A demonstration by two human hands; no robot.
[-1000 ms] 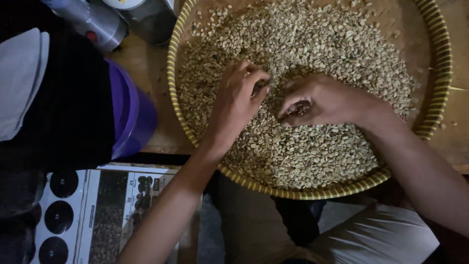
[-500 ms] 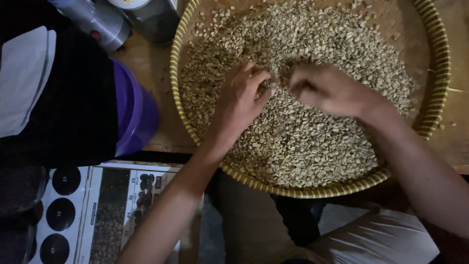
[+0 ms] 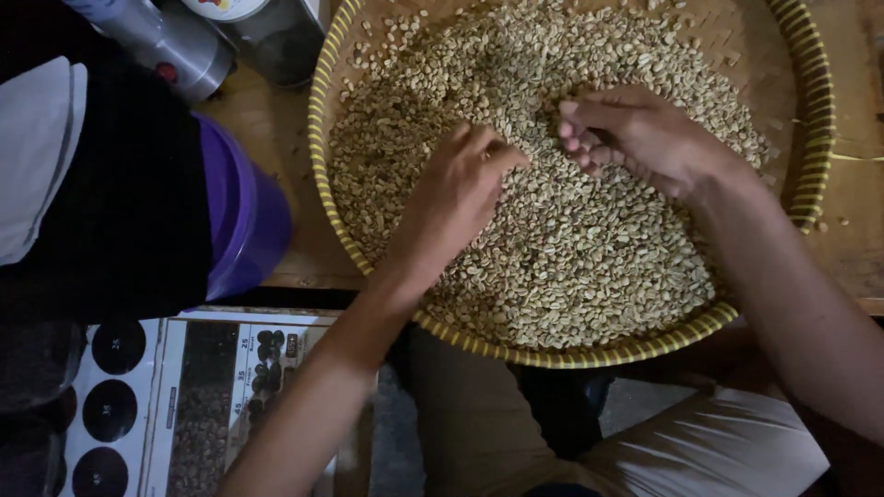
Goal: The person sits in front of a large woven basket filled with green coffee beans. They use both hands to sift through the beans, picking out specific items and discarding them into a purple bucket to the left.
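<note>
Beans (image 3: pixel 571 248), left hand (image 3: pixel 451 198) flat, right hand (image 3: pixel 635 133) pinching

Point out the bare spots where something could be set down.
Bare wood shows between the purple container and the woven tray's rim, and right of the tray at the table edge. The tray's upper right weave is nearly bare. The beans, left hand and right hand crowd its middle.

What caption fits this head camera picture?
Two hands, left and right, in pale beans on a woven tray.
</note>
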